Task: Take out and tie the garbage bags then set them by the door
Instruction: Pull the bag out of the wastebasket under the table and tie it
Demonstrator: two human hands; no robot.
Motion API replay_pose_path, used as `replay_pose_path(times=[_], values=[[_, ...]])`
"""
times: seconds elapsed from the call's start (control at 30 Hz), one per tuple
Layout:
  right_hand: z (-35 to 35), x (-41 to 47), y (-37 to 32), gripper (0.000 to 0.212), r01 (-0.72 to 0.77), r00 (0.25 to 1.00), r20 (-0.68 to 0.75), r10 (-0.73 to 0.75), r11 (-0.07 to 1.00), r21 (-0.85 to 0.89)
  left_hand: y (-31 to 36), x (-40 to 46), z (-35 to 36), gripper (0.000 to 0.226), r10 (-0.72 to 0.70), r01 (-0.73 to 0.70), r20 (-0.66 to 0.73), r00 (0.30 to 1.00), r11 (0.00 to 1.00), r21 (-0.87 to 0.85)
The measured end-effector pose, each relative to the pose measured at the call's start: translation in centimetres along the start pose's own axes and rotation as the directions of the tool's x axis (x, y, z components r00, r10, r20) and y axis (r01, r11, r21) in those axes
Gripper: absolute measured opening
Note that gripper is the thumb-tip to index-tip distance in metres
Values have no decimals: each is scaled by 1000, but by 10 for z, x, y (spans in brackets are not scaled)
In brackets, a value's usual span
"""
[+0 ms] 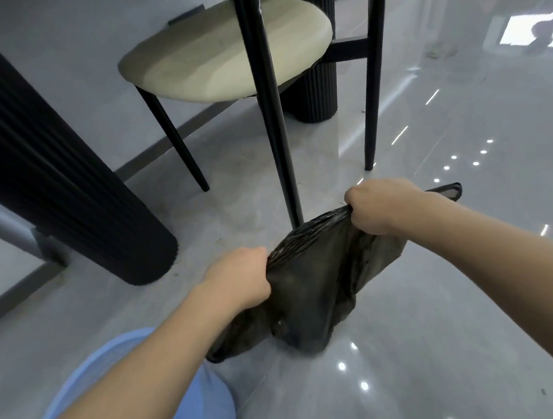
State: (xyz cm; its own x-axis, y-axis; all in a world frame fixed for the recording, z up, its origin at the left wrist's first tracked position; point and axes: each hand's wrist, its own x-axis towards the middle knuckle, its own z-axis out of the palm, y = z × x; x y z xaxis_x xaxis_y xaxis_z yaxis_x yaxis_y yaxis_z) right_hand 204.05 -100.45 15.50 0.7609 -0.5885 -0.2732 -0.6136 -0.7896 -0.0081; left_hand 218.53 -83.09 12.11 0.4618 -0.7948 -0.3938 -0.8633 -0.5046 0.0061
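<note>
A black garbage bag (312,289) hangs between my two hands, its bottom resting on the glossy grey floor. My left hand (241,277) is shut on the bag's left top edge. My right hand (380,208) is shut on the right top edge, pulled higher and farther out, with a loose bag handle (449,191) sticking out behind it. The top edge is stretched taut between both fists. What is inside the bag is hidden.
A chair with a cream seat (221,47) and thin black legs (273,126) stands just beyond the bag. A fluted black table base (51,169) rises at left, another black column (312,82) behind the chair. My blue-clad knee (198,403) is at bottom left.
</note>
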Motion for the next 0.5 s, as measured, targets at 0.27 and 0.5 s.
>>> replay_pose_path(times=[0.27, 0.5], values=[[30, -10, 10, 84, -203, 817, 563, 125, 976, 79, 17, -5, 16, 37, 69, -66, -5, 998, 969, 238], [63, -12, 16, 87, -330, 488, 865, 113, 942, 63, 30, -9, 36, 55, -153, -54, 326, 933, 835, 548]])
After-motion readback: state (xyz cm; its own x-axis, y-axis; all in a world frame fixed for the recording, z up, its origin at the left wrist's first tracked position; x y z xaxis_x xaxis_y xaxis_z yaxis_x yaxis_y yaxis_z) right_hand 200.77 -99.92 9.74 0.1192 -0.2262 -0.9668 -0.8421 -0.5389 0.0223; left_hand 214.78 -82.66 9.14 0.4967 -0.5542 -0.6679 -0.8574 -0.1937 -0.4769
